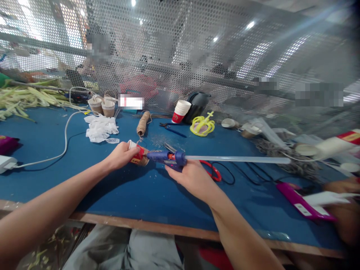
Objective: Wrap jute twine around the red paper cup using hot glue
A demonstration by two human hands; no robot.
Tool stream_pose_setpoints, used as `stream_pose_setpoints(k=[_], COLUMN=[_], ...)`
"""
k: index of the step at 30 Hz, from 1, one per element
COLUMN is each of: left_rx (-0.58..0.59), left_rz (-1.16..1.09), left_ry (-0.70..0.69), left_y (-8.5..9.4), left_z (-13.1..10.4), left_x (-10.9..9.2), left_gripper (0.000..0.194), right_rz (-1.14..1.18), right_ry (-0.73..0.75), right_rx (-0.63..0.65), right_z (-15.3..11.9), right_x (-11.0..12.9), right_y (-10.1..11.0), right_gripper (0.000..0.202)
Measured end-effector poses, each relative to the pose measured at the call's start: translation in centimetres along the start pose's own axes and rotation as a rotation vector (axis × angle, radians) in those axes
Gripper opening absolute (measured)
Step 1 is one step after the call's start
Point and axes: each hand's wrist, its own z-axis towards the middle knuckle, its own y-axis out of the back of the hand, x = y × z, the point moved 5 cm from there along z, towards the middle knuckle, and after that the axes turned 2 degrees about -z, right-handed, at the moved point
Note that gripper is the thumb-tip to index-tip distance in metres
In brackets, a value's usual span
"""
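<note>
My left hand [122, 155] is closed on a red and white paper cup [135, 157], tilted on its side, with brown twine round its lower part. In my right hand [194, 175] is a blue glue gun [165, 157], its nozzle at the twine-covered part of the cup. A long clear glue stick [239, 159] sticks out of the back of the gun to the right. Beyond the cup lies a roll of twine [143, 123], a strand of it running down toward the cup. Scissors [169, 147] lie partly hidden behind the gun.
White gloves [101, 128] and twine-wrapped cups [108, 108] stand back left. Behind are blue-handled pliers [176, 129], stacked cups [181, 110], a dark kettle [199, 105] and a yellow crown [202, 126]. At right are grey cord [295, 159], a purple power strip [303, 202] and another person's arm [348, 217].
</note>
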Motion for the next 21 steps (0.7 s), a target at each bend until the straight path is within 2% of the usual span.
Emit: stream_pose_setpoints(k=[12, 18, 21], left_rx=[-0.011, -0.015, -0.008], left_rz=[-0.014, -0.02, -0.032], left_ry=[-0.009, -0.024, -0.023], left_y=[-0.01, -0.06, -0.14], left_z=[0.16, 0.24, 0.18], left_x=[0.48, 0.41, 0.3], left_gripper=[0.03, 0.031, 0.031], right_rz=[-0.059, -0.011, 0.003], right_ry=[-0.041, -0.045, -0.021], right_rx=[0.078, -0.019, -0.009], right_z=[-0.33, -0.15, -0.14], right_x=[0.15, -0.18, -0.14], right_y=[-0.35, -0.03, -0.08], right_gripper=[0.018, 0.019, 0.018])
